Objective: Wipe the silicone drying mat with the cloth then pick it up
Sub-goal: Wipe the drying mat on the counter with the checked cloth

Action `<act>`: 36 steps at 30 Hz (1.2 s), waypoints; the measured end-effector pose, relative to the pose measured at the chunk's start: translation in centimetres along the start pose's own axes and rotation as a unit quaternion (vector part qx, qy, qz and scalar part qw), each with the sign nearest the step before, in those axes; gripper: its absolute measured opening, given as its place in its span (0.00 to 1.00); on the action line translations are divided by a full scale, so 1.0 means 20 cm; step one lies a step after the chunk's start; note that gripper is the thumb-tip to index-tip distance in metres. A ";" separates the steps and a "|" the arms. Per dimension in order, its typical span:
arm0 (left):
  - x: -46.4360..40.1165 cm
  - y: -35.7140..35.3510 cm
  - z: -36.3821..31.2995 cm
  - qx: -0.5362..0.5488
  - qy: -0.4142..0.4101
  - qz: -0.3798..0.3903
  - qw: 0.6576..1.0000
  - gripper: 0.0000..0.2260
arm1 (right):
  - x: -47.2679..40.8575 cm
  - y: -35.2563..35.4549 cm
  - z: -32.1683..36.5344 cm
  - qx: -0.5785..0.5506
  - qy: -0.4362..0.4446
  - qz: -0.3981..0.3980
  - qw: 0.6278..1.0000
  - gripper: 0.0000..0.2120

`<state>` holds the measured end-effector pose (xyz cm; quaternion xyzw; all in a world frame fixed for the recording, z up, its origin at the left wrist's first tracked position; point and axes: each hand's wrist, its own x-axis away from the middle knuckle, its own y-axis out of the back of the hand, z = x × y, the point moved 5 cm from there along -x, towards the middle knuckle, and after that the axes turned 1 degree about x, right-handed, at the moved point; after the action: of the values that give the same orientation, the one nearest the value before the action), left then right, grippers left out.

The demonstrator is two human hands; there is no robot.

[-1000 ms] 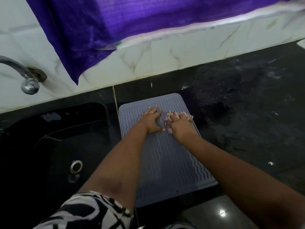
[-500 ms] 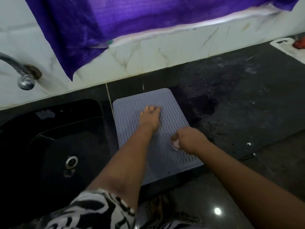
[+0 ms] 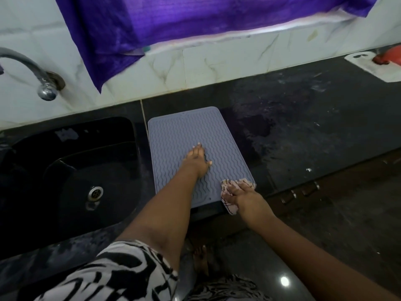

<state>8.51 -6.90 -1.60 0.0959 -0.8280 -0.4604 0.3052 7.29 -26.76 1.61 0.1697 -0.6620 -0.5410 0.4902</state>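
Note:
A grey-blue silicone drying mat (image 3: 186,131) with wavy ridges lies flat on the black counter, just right of the sink. My left hand (image 3: 197,160) rests flat on the middle of the mat, fingers spread, holding nothing. My right hand (image 3: 243,193) presses a pale patterned cloth (image 3: 227,187) against the mat's near right corner, at the counter's front edge. Part of the cloth hangs past the mat's edge below my fingers.
A black sink (image 3: 71,170) with a metal drain (image 3: 95,192) lies left of the mat, with a tap (image 3: 43,83) above it. Purple fabric (image 3: 173,20) hangs over the tiled wall. At far right sits a white board (image 3: 373,68) with a red object (image 3: 390,55). The counter (image 3: 314,131) looks wet.
My right hand has dragged the cloth from the mat's middle toward me, down to the near right corner. My left hand stays pressed on the mat's middle.

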 end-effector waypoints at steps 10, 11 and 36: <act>0.03 0.09 -0.10 -0.082 0.045 0.032 0.995 0.30 | 0.24 0.29 -0.34 -0.428 -0.056 -0.015 0.902 0.16; 0.03 0.10 -0.10 -0.082 0.034 0.027 0.996 0.30 | 0.23 0.32 -0.36 -0.530 -0.084 -0.024 0.844 0.15; -0.86 0.46 0.15 -0.167 0.009 0.086 0.982 0.71 | -1.58 1.00 -0.22 -0.192 -0.032 -0.098 0.976 0.19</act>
<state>21.47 7.92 -2.45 -0.0238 -0.7419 -0.5632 0.3631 31.69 1.81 4.36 0.1189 -0.5410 -0.7085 0.4373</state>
